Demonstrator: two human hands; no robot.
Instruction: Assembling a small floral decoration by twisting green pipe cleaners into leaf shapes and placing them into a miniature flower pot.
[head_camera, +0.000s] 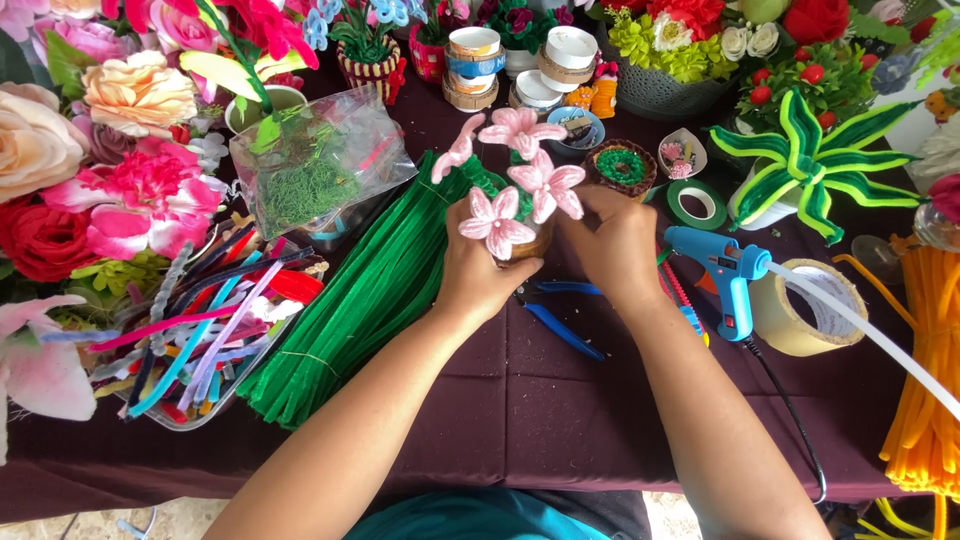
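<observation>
- The left hand (478, 262) wraps its fingers round a small pot (530, 243) of pink pipe-cleaner flowers (525, 180), holding it from the left side.
- The right hand (612, 245) grips the same pot from the right, fingers curled narrow against it just under the blooms.
- The pot sits between the two hands, over the dark maroon table (520, 400); whether it rests on the table or is lifted I cannot tell.
- Just left of the pot lies a thick bundle of green pipe cleaners (350, 310), and beyond that a clear tray of mixed coloured pipe cleaners (200, 330).
- Right of the pot stands a blue glue gun (725, 270), with a roll of tape (812, 305) just past it.
- Near the pot, below the hands, blue-handled pliers (560, 325) lie on the table.
- Behind the pot and to its left is a clear bag of green moss (315, 170).
- Far right of the pot hangs a bundle of orange pipe cleaners (925, 370).
</observation>
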